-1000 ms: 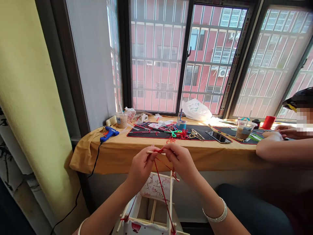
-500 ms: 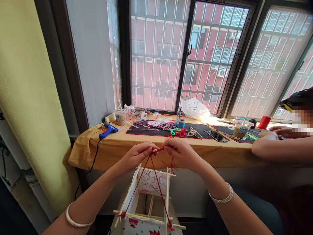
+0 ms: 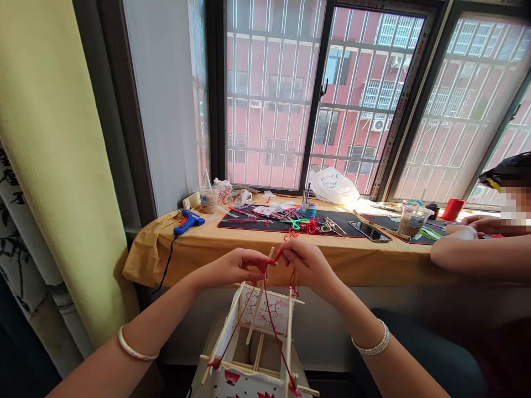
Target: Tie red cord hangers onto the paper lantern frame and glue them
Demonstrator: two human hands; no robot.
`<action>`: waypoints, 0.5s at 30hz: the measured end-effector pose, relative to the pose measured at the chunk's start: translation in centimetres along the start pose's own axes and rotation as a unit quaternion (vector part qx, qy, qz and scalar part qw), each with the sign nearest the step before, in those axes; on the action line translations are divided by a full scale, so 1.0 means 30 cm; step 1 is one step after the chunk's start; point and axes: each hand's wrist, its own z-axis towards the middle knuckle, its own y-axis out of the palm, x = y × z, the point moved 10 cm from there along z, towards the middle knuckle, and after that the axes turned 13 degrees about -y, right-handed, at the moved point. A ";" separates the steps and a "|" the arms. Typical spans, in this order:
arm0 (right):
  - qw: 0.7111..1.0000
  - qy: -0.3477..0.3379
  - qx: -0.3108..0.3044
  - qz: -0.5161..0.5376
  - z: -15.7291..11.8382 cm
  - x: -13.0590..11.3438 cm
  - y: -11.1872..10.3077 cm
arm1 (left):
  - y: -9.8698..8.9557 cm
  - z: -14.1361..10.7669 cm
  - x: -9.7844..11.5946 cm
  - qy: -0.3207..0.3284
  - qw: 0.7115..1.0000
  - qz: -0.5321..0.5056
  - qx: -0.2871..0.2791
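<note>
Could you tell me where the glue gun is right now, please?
In the head view, the blue glue gun lies on the yellow cloth, left of the black mat.

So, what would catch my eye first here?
The red cord held up between the left hand and right hand, at the centre, comes first; it runs down to a paper lantern framed in wooden sticks just below them. Behind, a barred window fills the top of the view, and a blue glue gun lies on the yellow cloth at the left.
</note>
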 end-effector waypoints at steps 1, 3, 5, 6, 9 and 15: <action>1.000 0.006 0.008 0.007 -0.011 0.000 -0.003 | -0.002 0.007 0.003 0.015 0.999 0.033 0.014; 0.999 0.018 0.023 0.019 -0.034 0.001 -0.010 | -0.001 0.017 0.029 0.062 0.990 0.117 0.046; 0.999 0.024 0.038 0.025 -0.057 -0.002 -0.014 | 0.008 0.025 0.057 0.105 0.974 0.185 0.074; 0.998 0.022 0.045 0.027 -0.067 -0.005 -0.015 | 0.013 0.029 0.067 0.119 0.968 0.205 0.086; 0.997 0.023 0.060 0.045 -0.100 -0.009 -0.005 | 0.027 0.042 0.073 0.136 0.955 0.238 0.115; 0.982 0.073 0.124 0.120 -0.150 0.043 -0.007 | 0.033 0.025 0.105 0.211 0.927 0.248 0.187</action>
